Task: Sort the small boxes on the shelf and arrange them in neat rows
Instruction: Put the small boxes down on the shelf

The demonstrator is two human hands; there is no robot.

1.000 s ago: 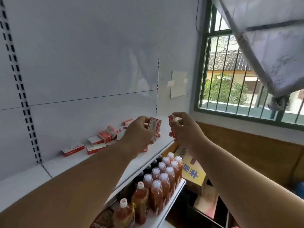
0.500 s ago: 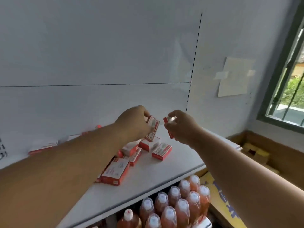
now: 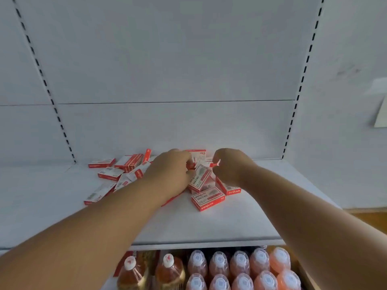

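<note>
Several small red-and-white boxes lie jumbled on the white shelf [image 3: 240, 222]. My left hand [image 3: 169, 170] grips a tilted small box [image 3: 200, 178] just above the pile's right part. My right hand [image 3: 229, 166] pinches another small box [image 3: 215, 164] by its red end, close beside the first. One box [image 3: 208, 199] lies flat in front of both hands. More boxes [image 3: 117, 170] are scattered to the left, some on edge, some partly hidden under my left forearm.
The white back panel [image 3: 167, 59] with slotted uprights rises behind the shelf. Below the shelf's front edge stand rows of orange drink bottles [image 3: 240, 266] with white caps. A paper note [image 3: 381, 114] hangs on the wall at the right.
The view has swung left, facing the shelf squarely. Both hands have moved down and forward to the pile, each still holding its box.
</note>
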